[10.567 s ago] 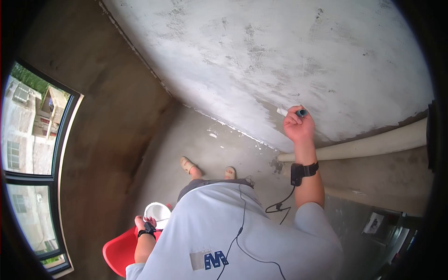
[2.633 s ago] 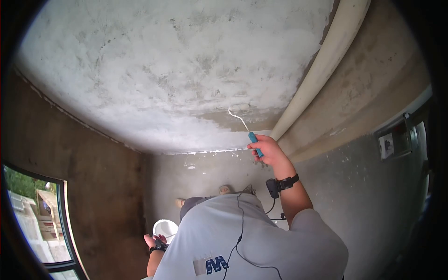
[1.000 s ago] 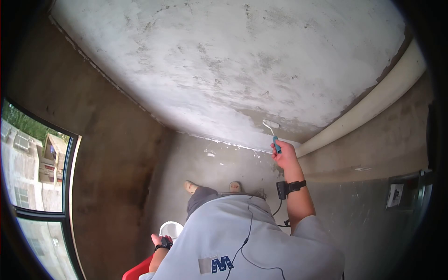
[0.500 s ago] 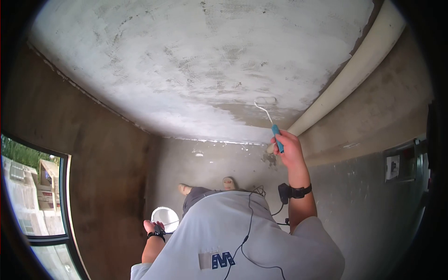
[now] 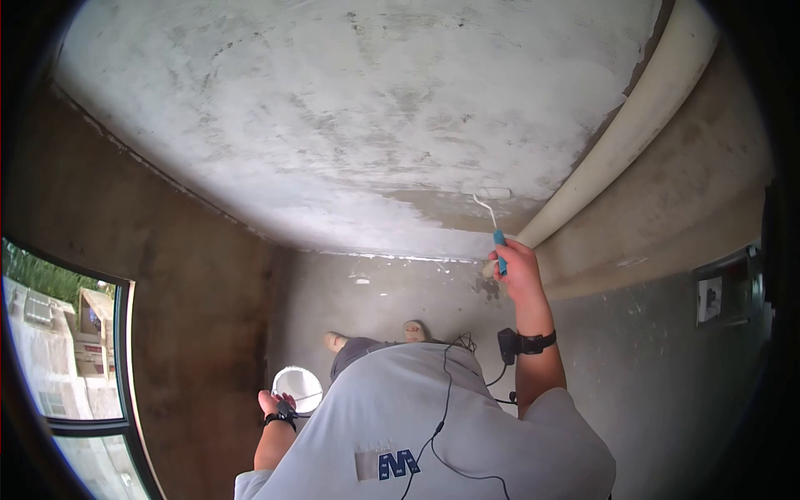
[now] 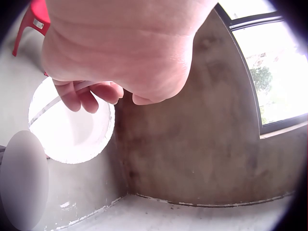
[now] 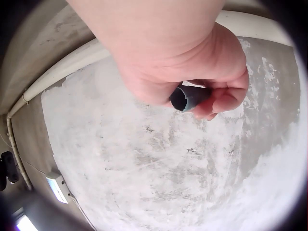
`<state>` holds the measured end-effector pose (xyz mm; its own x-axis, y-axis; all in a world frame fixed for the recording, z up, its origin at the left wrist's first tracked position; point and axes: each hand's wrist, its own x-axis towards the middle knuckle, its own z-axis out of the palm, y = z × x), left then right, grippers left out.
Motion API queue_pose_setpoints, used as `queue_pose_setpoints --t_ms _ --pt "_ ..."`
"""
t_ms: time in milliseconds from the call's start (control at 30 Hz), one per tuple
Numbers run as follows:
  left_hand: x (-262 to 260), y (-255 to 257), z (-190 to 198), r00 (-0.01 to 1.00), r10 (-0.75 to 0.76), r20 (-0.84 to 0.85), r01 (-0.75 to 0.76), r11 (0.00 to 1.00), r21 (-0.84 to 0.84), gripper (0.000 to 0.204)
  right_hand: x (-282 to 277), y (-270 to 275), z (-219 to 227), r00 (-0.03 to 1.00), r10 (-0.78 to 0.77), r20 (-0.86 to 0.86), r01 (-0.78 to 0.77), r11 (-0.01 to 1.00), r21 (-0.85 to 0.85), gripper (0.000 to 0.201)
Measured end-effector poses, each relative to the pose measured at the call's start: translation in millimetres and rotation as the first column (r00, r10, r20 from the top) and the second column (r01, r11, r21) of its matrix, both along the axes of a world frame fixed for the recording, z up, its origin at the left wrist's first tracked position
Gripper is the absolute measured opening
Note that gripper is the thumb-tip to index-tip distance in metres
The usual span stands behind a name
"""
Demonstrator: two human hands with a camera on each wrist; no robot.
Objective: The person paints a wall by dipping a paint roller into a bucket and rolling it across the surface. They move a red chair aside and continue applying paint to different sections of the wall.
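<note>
In the head view the right hand [image 5: 518,268] grips the teal handle [image 5: 501,252] of a small paint roller, its white roller head [image 5: 492,193] against the wall [image 5: 333,108] at the edge of a bare grey patch. The right wrist view has the hand [image 7: 192,62] curled round the handle [image 7: 185,97], whose hollow end faces the camera. Low on the left, the left hand [image 5: 275,406] is at a white bucket [image 5: 300,389]. Fingers of the left hand [image 6: 115,53] curl round the bucket's thin handle [image 6: 45,107] in the left wrist view; white shows inside the bucket [image 6: 72,156].
A thick pale pipe [image 5: 621,133] runs along the wall's right side. A framed window [image 5: 62,333] stands at the left in a brown wall [image 5: 192,317]. The feet [image 5: 414,331] rest on the grey floor [image 5: 392,292]. A red stool [image 6: 34,18] is behind the bucket.
Since ten seconds ago, the roller and right hand have turned so that the handle's length shows. In the last half second the roller head has shifted slightly right and down; the left hand still holds the bucket.
</note>
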<state>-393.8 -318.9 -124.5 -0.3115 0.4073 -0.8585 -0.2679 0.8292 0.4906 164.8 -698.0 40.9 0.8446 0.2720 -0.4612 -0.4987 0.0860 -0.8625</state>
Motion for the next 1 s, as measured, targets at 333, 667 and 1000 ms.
queue_pose_setpoints --t_ms 333,667,1000 --pt "-45 -33 19 0.997 0.070 -0.012 -0.071 0.997 -0.011 0.032 65 14 -111 0.938 0.023 -0.345 0.004 0.997 0.078 0.015" --pt "-68 -81 74 0.975 0.177 -0.131 -0.170 0.983 0.067 0.031 99 16 -256 0.677 0.001 -0.736 0.225 0.952 0.209 0.014" --pt "-84 -87 84 0.949 0.287 -0.133 -0.288 0.958 0.015 0.030 86 47 -265 0.607 -0.033 -0.794 0.293 0.938 0.185 0.008"
